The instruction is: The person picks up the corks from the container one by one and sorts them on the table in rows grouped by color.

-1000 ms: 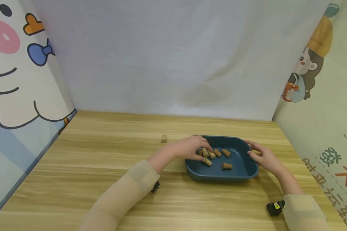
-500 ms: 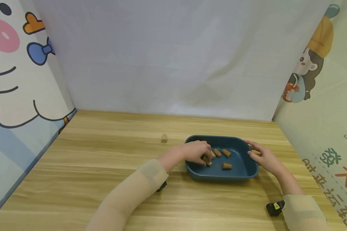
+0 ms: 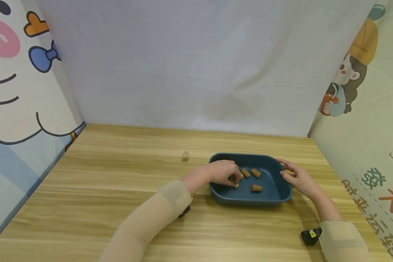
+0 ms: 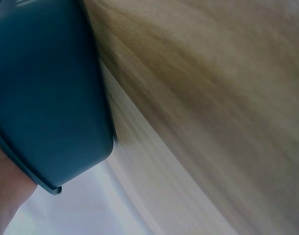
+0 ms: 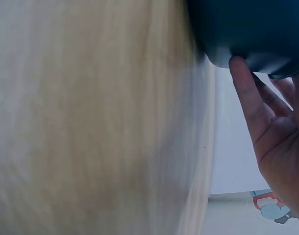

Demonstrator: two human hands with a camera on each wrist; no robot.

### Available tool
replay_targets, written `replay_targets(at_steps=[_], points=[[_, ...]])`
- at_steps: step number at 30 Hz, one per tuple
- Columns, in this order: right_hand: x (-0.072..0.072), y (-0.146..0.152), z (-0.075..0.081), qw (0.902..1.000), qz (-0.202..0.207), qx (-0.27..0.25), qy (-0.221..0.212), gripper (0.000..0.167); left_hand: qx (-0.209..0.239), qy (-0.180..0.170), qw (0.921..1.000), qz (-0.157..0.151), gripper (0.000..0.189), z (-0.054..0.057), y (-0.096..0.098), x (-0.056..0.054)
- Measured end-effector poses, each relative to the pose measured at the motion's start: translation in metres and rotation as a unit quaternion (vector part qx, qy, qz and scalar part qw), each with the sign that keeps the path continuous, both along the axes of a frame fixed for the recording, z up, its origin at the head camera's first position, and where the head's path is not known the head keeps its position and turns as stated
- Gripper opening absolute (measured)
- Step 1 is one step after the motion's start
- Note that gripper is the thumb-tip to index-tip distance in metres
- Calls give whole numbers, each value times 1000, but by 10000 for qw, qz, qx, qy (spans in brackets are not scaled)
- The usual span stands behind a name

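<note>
Far left: lone cork (image 3: pixel 185 156) on the table (image 3: pixel 118 171), left of the tray, no change over the last second. Next, left grip (image 3: pixel 223 172): main change. A second ago, spread over the corks at the tray's left end; now lower, inside, fingers curled down onto them. One pale cork end (image 3: pixel 235 186) pokes out below; can't tell if anything is actually grasped. Reads as handling of corks going from reach to contact, nothing lifted clear yet. Middle to right: three brown corks (image 3: pixel 256 173) lie uncovered in the blue tray (image 3: pixel 272 199), two far, one near, unmoved. Far right: right grip (image 3: pixel 298 180) keeps holding the tray's right end, thumb at rim, fingers outside; probably just steadying it.
</note>
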State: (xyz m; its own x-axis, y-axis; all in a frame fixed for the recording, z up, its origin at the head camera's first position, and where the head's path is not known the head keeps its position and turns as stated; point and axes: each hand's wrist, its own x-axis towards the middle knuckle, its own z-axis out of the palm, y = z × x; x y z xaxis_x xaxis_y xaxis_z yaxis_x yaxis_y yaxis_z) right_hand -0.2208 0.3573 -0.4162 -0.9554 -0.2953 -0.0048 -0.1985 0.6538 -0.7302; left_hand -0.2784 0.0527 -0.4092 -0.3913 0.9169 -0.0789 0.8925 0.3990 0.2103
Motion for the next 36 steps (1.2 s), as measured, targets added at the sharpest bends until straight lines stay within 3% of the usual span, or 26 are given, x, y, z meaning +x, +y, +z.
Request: replay_targets(at_steps=[11, 28, 36], points=[[-1, 0, 1, 9999, 21, 91, 45, 52, 77, -109, 9999, 41, 17, -1, 0, -2], [-1, -1, 1, 9998, 6, 180, 112, 51, 894, -669, 9934, 244, 34, 21, -22, 6], [0, -1, 0, 10000, 25, 25, 36, 51, 1134, -677, 9905, 396, 37, 33, -36, 8]])
